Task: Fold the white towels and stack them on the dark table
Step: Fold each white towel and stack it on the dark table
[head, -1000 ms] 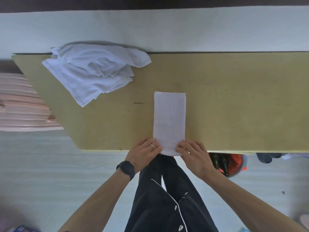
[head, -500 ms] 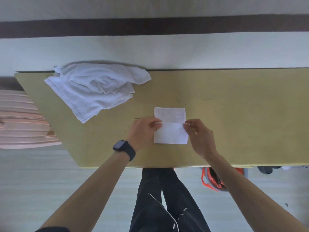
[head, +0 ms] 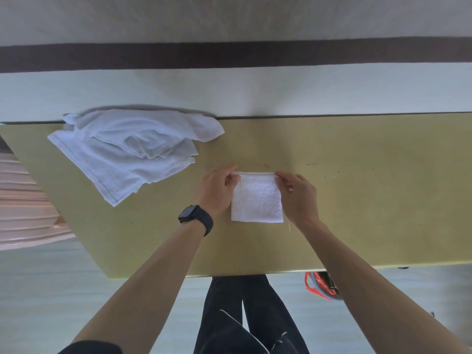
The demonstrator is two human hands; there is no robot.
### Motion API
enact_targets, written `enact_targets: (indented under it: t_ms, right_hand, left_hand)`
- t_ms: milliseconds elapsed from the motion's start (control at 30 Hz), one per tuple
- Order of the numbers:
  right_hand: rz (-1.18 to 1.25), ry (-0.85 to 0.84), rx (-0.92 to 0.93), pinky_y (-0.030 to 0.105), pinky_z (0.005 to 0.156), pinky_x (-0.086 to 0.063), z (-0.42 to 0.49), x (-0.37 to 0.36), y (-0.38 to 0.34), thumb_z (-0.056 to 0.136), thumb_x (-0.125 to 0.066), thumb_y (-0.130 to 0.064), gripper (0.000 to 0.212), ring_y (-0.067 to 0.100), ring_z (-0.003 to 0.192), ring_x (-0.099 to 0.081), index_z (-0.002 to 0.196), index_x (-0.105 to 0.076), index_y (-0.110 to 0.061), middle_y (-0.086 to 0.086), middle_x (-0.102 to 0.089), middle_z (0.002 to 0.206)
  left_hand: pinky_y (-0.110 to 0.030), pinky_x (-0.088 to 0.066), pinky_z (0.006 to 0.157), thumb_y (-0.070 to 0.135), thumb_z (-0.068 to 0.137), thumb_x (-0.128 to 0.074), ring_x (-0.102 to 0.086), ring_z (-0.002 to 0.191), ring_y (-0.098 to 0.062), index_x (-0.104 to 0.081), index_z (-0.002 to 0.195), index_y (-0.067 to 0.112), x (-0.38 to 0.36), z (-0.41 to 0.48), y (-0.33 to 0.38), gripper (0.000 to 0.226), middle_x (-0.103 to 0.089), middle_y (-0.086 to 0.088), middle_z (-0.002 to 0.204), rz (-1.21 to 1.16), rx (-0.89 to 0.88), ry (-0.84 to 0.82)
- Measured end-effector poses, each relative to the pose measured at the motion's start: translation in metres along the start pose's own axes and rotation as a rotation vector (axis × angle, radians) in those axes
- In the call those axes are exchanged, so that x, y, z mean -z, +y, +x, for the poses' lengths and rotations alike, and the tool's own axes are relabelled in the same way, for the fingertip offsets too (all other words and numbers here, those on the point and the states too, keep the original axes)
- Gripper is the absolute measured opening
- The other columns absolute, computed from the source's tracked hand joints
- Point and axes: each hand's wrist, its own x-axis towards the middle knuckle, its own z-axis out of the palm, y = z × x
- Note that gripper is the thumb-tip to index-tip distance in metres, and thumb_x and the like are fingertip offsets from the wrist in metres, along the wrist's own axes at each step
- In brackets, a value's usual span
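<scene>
Both hands had travelled away from the body since the earlier frames, carrying the near end of the long strip over onto its far end, so that the strip had become a small square. Beneath the fingers spread the olive-yellow table (head: 357, 200), its near edge back at the forearms and its far edge well beyond the fingertips. Far to the left of the left fingers, and beyond them, lay the loose pile of unfolded white towels (head: 122, 154), crumpled, with one hemmed corner hanging toward the left wrist. The folded towel (head: 256, 200) lay flat on the table between the two hands, its far edge level with the fingertips and its near edge back toward the wrists. The left hand (head: 217, 190) pinched the far left corner, its thumb (head: 233, 178) on top of the cloth and the other fingers curled beside it. The right hand (head: 298, 198) pinched the far right corner in the same way, its fingertips (head: 279, 175) on the hem. Behind the left fingers a black watch (head: 195, 218) sat on the wrist, and a thin ring (head: 214, 170) showed on one left finger.
</scene>
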Motion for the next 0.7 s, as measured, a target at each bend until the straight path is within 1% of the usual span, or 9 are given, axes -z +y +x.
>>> enact_targets:
  t_ms: [100,167,233,333,433,533,567,633,700]
  right_hand:
    - [-0.061,-0.011,0.039,0.006,0.078,-0.037,0.007,-0.002,-0.001,0.102,-0.056,-0.022,0.025,0.008,0.089,-0.058,0.122,-0.071,-0.021,-0.008,-0.064,0.104]
    - [-0.107,-0.021,0.034,0.013,0.080,-0.037,0.013,-0.002,-0.002,0.102,-0.054,-0.022,0.024,0.009,0.089,-0.057,0.118,-0.072,-0.021,-0.004,-0.067,0.106]
    - [-0.126,-0.024,0.022,0.017,0.080,-0.037,0.018,-0.003,-0.002,0.100,-0.055,-0.020,0.023,0.010,0.088,-0.058,0.112,-0.074,-0.022,-0.003,-0.069,0.103]
    - [-0.126,-0.010,0.022,0.022,0.080,-0.044,0.019,-0.004,-0.004,0.098,-0.057,-0.020,0.021,0.012,0.084,-0.061,0.105,-0.076,-0.023,-0.004,-0.069,0.097]
    - [-0.108,0.007,0.002,0.022,0.079,-0.046,0.018,-0.004,-0.004,0.096,-0.058,-0.020,0.018,0.009,0.079,-0.061,0.101,-0.075,-0.024,-0.006,-0.067,0.092]
    - [-0.081,0.025,-0.029,0.022,0.077,-0.047,0.019,-0.004,-0.006,0.093,-0.061,-0.020,0.011,0.006,0.076,-0.061,0.095,-0.072,-0.022,-0.007,-0.063,0.089]
    - [-0.076,0.025,-0.037,0.023,0.078,-0.048,0.019,-0.004,-0.007,0.093,-0.061,-0.020,0.010,0.006,0.077,-0.061,0.096,-0.070,-0.022,-0.007,-0.062,0.090]
    - [-0.048,0.028,-0.066,0.023,0.079,-0.048,0.017,-0.003,-0.009,0.093,-0.061,-0.022,0.009,0.007,0.080,-0.062,0.101,-0.066,-0.023,-0.007,-0.062,0.094]
    - [0.030,0.047,-0.149,0.017,0.074,-0.045,0.009,0.003,-0.010,0.092,-0.063,-0.029,0.015,0.005,0.083,-0.062,0.107,-0.061,-0.024,-0.009,-0.065,0.094]
  left_hand:
    - [-0.025,-0.039,0.088,0.035,0.103,-0.048,-0.057,0.110,-0.016,-0.060,0.135,0.026,-0.002,0.007,-0.002,0.035,-0.065,-0.002,0.119,0.035,0.024,-0.013]
    - [-0.024,-0.038,0.082,0.036,0.103,-0.049,-0.057,0.102,-0.013,-0.063,0.130,0.028,-0.001,0.011,-0.002,0.032,-0.065,-0.002,0.115,0.062,0.038,-0.013]
    - [-0.023,-0.036,0.078,0.034,0.102,-0.051,-0.054,0.094,-0.008,-0.066,0.125,0.027,-0.001,0.012,0.001,0.029,-0.067,0.001,0.109,0.081,0.038,-0.006]
    - [-0.023,-0.037,0.075,0.033,0.101,-0.053,-0.054,0.090,-0.008,-0.068,0.119,0.027,-0.002,0.013,0.003,0.025,-0.067,0.002,0.104,0.091,0.043,0.003]
    - [-0.024,-0.039,0.072,0.035,0.099,-0.055,-0.056,0.088,-0.009,-0.069,0.113,0.030,-0.002,0.015,0.004,0.020,-0.066,0.003,0.101,0.094,0.047,0.014]
    - [-0.025,-0.040,0.069,0.038,0.097,-0.055,-0.058,0.089,-0.010,-0.067,0.108,0.033,-0.001,0.017,0.004,0.017,-0.064,0.006,0.099,0.117,0.053,0.018]
    - [-0.026,-0.041,0.069,0.039,0.097,-0.054,-0.059,0.090,-0.012,-0.065,0.110,0.034,-0.001,0.017,0.006,0.017,-0.063,0.007,0.099,0.131,0.047,0.023]
    - [-0.027,-0.043,0.070,0.043,0.097,-0.053,-0.059,0.089,-0.016,-0.058,0.121,0.031,-0.001,0.013,0.009,0.027,-0.059,0.006,0.104,0.160,0.035,0.042]
    - [-0.029,-0.043,0.069,0.046,0.097,-0.052,-0.057,0.088,-0.017,-0.049,0.128,0.027,-0.002,0.005,0.011,0.036,-0.054,0.003,0.109,0.125,0.066,0.069]
